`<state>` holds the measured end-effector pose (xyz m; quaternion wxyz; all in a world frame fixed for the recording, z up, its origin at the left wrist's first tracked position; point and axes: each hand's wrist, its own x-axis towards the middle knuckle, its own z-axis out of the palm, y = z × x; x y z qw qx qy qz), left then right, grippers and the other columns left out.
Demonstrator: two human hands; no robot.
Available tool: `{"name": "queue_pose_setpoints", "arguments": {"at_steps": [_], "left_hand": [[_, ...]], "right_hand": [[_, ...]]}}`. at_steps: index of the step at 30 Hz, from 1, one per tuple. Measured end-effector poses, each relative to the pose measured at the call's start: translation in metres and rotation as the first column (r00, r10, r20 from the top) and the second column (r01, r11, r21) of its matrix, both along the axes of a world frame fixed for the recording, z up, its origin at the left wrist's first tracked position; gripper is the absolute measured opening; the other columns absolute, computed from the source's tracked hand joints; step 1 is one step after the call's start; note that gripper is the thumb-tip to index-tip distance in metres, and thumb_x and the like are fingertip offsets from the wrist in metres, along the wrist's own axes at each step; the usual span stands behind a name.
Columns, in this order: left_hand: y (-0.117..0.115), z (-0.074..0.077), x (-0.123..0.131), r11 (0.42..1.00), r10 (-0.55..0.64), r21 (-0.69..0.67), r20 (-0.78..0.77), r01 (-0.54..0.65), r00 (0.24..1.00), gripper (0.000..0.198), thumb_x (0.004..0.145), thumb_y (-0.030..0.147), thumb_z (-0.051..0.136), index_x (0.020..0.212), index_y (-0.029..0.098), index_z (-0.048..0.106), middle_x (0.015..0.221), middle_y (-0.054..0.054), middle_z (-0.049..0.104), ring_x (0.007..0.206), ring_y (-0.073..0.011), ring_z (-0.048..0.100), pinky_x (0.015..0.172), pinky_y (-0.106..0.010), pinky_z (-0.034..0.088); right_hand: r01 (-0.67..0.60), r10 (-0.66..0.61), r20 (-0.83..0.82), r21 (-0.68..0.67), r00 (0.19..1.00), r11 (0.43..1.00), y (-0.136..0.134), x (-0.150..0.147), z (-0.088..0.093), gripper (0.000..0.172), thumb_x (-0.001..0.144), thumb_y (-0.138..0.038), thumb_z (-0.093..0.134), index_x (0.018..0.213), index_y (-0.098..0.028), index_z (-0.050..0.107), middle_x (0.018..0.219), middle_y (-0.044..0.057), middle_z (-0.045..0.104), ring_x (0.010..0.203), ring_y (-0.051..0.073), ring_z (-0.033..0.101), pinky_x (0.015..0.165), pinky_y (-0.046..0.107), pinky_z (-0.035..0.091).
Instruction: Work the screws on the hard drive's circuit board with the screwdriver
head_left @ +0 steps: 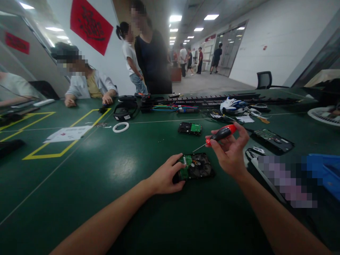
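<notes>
On the green table lies a hard drive (201, 166), its green circuit board and black casing facing up. My left hand (169, 176) grips the drive by its left end, thumb at the near edge and fingers over the board. In my right hand (231, 152) is a screwdriver (222, 135) with a red and black handle, held tilted. Its thin shaft points down and left, and the tip is near the drive's far edge; whether it touches, I cannot tell. A second hard drive (190, 128) rests just beyond.
At right lie another hard drive (273, 140) and a blue bin (325, 173). Farther back are a white tape roll (120, 127), coloured cables (175, 107), gloves (232, 105) and long black strips (212, 100). A person (89, 83) sits across at the left; others stand behind.
</notes>
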<state>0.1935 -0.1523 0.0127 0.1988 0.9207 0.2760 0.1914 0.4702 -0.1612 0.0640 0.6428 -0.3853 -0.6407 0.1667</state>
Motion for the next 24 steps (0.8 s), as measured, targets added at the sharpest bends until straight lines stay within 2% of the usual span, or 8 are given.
{"name": "queue_pose_setpoints", "arguments": {"at_steps": [4, 8, 12, 16, 24], "left_hand": [[0.002, -0.001, -0.001, 1.000, -0.025, -0.008, 0.002, 0.025, 1.000, 0.056, 0.085, 0.041, 0.076, 0.134, 0.019, 0.057, 0.169, -0.020, 0.030, 0.158, -0.0367, 0.032, 0.124, -0.054, 0.041], [0.000, 0.002, 0.000, 0.998, -0.059, -0.004, 0.012, 0.059, 0.998, 0.057, 0.085, 0.038, 0.075, 0.135, 0.019, 0.055, 0.168, -0.020, 0.031, 0.158, -0.0356, 0.033, 0.126, -0.053, 0.040], [-0.004, 0.005, 0.003, 0.999, -0.044, -0.006, 0.014, 0.044, 0.999, 0.057, 0.086, 0.036, 0.074, 0.136, 0.019, 0.053, 0.168, -0.021, 0.031, 0.158, -0.0352, 0.032, 0.125, -0.054, 0.041], [-0.004, 0.002, 0.003, 1.000, -0.023, 0.000, 0.027, 0.023, 0.999, 0.057, 0.088, 0.044, 0.074, 0.135, 0.022, 0.052, 0.167, -0.020, 0.033, 0.156, -0.0367, 0.036, 0.121, -0.058, 0.044], [-0.005, 0.001, 0.005, 1.000, -0.003, 0.018, 0.011, 0.003, 1.000, 0.056, 0.089, 0.046, 0.073, 0.134, 0.020, 0.054, 0.167, -0.021, 0.034, 0.155, -0.0362, 0.037, 0.122, -0.056, 0.044]], "right_hand": [[-0.019, 0.019, 0.002, -0.018, 1.000, 1.000, -0.006, -0.006, 0.004, 0.084, 0.091, -0.020, 0.072, 0.154, -0.039, 0.019, 0.125, 0.007, 0.066, 0.100, 0.026, 0.077, 0.084, 0.049, 0.071], [0.000, -0.001, 0.056, 0.008, 0.998, 1.000, -0.007, -0.004, -0.001, 0.088, 0.088, -0.019, 0.076, 0.155, -0.038, 0.022, 0.119, 0.006, 0.066, 0.095, 0.025, 0.077, 0.081, 0.047, 0.071], [0.010, -0.012, 0.102, 0.012, 0.995, 1.000, -0.006, -0.001, -0.005, 0.089, 0.087, -0.020, 0.077, 0.156, -0.037, 0.022, 0.122, 0.006, 0.065, 0.093, 0.024, 0.077, 0.085, 0.048, 0.070], [0.027, -0.028, 0.114, 0.015, 0.993, 1.000, -0.006, 0.000, -0.005, 0.086, 0.088, -0.021, 0.075, 0.155, -0.037, 0.023, 0.123, 0.007, 0.066, 0.095, 0.024, 0.077, 0.085, 0.048, 0.070], [0.015, -0.017, 0.133, 0.013, 0.991, 1.000, -0.004, 0.000, -0.009, 0.088, 0.088, -0.021, 0.076, 0.157, -0.035, 0.023, 0.126, 0.007, 0.067, 0.099, 0.024, 0.076, 0.087, 0.048, 0.070]]}}
